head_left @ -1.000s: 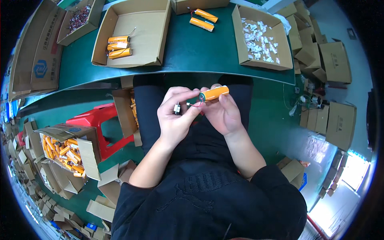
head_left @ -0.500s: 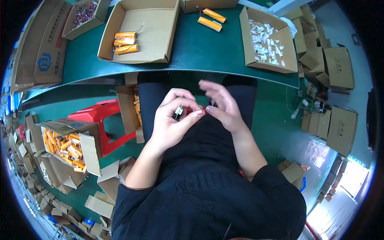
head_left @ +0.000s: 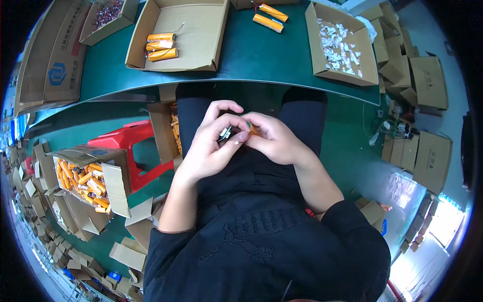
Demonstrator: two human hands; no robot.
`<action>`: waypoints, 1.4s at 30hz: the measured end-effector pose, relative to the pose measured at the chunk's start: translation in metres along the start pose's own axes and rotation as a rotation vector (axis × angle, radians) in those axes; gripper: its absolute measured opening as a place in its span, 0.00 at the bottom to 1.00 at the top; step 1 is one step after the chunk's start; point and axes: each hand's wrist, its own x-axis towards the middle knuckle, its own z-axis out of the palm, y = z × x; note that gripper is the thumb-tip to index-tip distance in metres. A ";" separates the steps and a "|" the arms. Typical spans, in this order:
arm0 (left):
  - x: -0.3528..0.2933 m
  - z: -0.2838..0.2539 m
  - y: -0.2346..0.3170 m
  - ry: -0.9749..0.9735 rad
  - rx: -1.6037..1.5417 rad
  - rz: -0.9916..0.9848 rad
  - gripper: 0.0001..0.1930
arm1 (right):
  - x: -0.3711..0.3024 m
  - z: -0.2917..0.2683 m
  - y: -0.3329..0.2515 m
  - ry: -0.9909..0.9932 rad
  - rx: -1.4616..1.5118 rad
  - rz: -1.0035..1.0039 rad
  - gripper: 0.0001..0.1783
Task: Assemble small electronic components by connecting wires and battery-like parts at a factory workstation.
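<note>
My left hand (head_left: pixel 209 141) is closed in front of my lap, its thumb and forefinger pinched together. A small black-and-white part (head_left: pixel 225 134) shows between its fingers, its kind too small to tell. Fingertips of my right hand (head_left: pixel 275 139) meet the left ones in a pinch. Between them shows a small orange bit (head_left: pixel 253 130), mostly hidden, with something reddish by the left thumb. Ahead on the green table (head_left: pixel 251 65), several orange cylindrical batteries with wires (head_left: pixel 162 46) lie in a shallow cardboard box (head_left: pixel 194 60).
Two more batteries (head_left: pixel 268 23) lie on the table, left of a box of small white pieces (head_left: pixel 347 78). Another box (head_left: pixel 98 38) holds small dark red parts. At my left are a red stool (head_left: pixel 138 146) and an open carton (head_left: pixel 118 189) full of batteries.
My right hand, raised with its fingers spread and blurred, has come down and in to pinch against my left fingers. The orange bit now shows between them. My view has shifted slightly.
</note>
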 end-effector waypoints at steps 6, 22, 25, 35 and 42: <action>-0.004 0.008 -0.011 0.267 -0.354 -0.228 0.04 | -0.003 0.011 0.001 0.310 -0.209 -0.046 0.21; -0.011 0.021 -0.024 0.174 -0.320 -0.279 0.04 | -0.009 0.011 -0.001 0.311 -0.440 -0.238 0.20; -0.012 0.020 -0.023 0.234 -0.176 -0.229 0.04 | -0.013 0.006 0.001 0.310 -0.236 -0.155 0.16; -0.016 0.025 -0.014 0.372 -0.036 -0.087 0.03 | -0.003 -0.007 0.009 0.176 0.254 -0.102 0.09; -0.021 0.026 -0.009 0.385 0.049 0.041 0.03 | -0.005 0.000 -0.010 0.189 0.174 -0.005 0.05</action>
